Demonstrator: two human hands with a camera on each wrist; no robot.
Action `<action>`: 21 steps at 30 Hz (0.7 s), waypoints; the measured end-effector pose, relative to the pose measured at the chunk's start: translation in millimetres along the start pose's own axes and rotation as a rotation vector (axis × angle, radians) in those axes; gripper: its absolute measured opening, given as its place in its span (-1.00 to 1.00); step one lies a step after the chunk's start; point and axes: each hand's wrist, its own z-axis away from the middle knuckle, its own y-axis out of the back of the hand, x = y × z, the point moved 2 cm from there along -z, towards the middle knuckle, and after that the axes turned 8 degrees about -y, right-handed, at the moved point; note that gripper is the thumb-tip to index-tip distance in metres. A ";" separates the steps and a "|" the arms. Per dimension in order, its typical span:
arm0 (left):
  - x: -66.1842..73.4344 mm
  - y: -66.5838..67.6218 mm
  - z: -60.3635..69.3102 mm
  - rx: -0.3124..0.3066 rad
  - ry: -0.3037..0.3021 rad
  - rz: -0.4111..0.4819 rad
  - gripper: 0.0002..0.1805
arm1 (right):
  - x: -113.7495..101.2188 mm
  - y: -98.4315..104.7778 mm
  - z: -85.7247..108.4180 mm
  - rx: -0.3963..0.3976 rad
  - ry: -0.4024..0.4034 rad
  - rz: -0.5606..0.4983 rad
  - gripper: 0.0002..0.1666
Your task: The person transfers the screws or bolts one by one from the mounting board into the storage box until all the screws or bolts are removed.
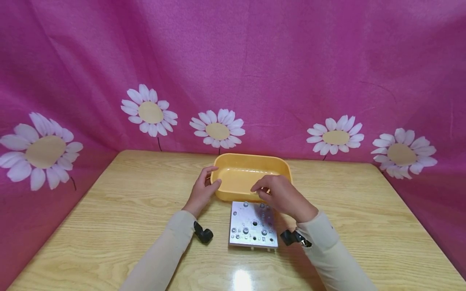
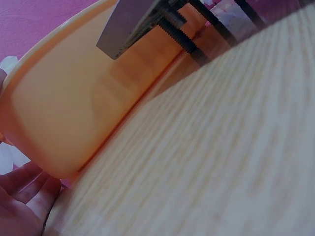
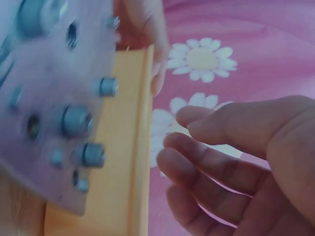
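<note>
A yellow-orange bin (image 1: 251, 197) lies on the table; in the left wrist view its wall (image 2: 54, 113) fills the left side. My left hand (image 1: 201, 194) holds the bin's left end, thumb at the near rim and fingers around the outside. My right hand (image 1: 285, 198) is over the bin's near right rim, its fingers loosely bent; in the right wrist view nothing shows between its fingers (image 3: 236, 162). Directly in front of the bin stands a silver metal plate (image 1: 251, 218) with several socket-head bolts on top; threaded ends (image 2: 177, 37) stick out below it.
The wooden table (image 1: 145, 242) runs around the plate and bin. Behind it and at both sides hangs a magenta cloth (image 1: 273, 81) with white daisies. A black wrist device (image 1: 203, 234) sits at the left cuff, another (image 1: 293, 238) at the right.
</note>
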 end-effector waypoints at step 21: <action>41.4 0.6 16.6 -0.041 -0.012 0.005 -0.47 | -36.3 -8.3 19.1 -0.318 0.243 0.041 -0.86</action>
